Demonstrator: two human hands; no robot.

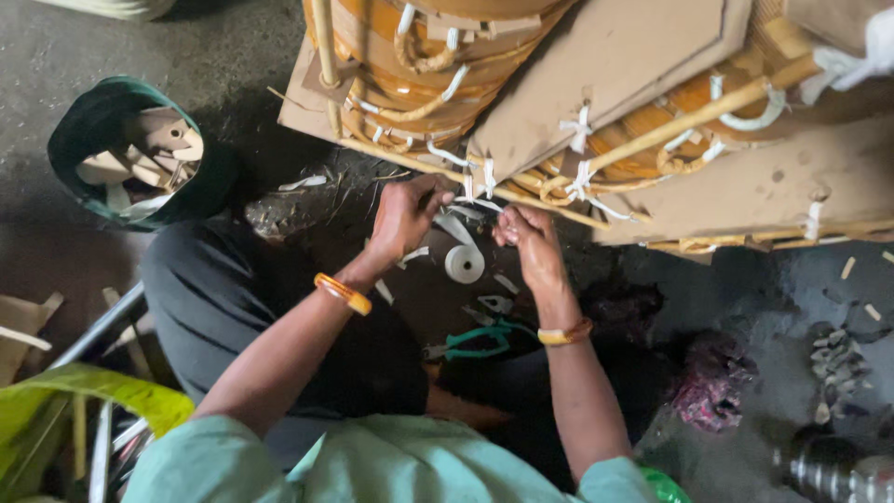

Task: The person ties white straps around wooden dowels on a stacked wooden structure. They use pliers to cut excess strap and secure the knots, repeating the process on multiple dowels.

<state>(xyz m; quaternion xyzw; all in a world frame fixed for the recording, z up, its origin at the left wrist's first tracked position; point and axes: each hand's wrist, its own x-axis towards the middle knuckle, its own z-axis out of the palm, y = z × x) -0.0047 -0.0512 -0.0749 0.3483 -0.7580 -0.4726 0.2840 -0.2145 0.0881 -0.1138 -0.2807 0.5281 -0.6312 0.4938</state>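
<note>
Both your forearms reach up from the bottom of the frame and converge at centre. Your left hand is curled, fingers pinched on a white tape strand at the lower edge of the coil. Your right hand is likewise closed, pinching the same tape just beside it. A tape roll lies below, between your hands; green pliers rest near your right wrist.

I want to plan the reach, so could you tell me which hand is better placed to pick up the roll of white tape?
Probably the right hand: the roll of white tape lies just beside it, below the strip both hands are tying. The left hand is slightly farther.
</note>
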